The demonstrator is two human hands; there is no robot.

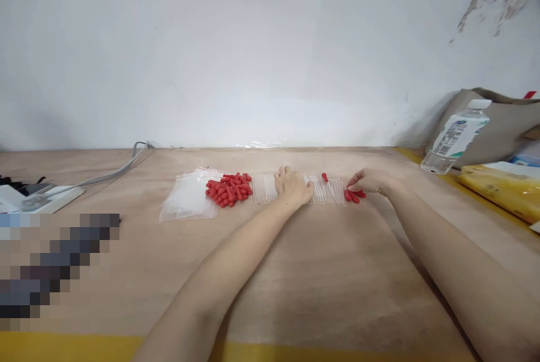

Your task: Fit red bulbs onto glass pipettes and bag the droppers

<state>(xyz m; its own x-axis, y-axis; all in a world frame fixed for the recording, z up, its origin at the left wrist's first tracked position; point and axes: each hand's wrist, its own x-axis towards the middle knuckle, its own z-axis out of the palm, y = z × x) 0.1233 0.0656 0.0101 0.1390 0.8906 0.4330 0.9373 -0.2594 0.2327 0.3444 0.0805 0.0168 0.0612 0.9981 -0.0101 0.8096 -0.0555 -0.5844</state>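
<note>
My left hand (pixel 292 186) rests over a row of thin clear glass dropper tubes (pixel 264 189), its fingers apart and the thumb out to the side. Left of it is a heap of red rubber bulbs (pixel 230 190). One red bulb (pixel 324 177) sits at the far end of a tube, right of that hand. At the row's right end, my right hand (pixel 368 181) has its fingertips closed on a red rubber bulb at a small group of red bulbs (pixel 353 198). The fingers partly cover that group.
Clear zip bags (pixel 189 196) lie left of the heap. A plastic bottle (pixel 458 137) leans against a grey-brown bag (pixel 506 120) at right, near a yellow package (pixel 502 188). A grey cable (pixel 122 170) runs along the left. A white wall (pixel 270 58) rises behind the wooden table (pixel 320 272).
</note>
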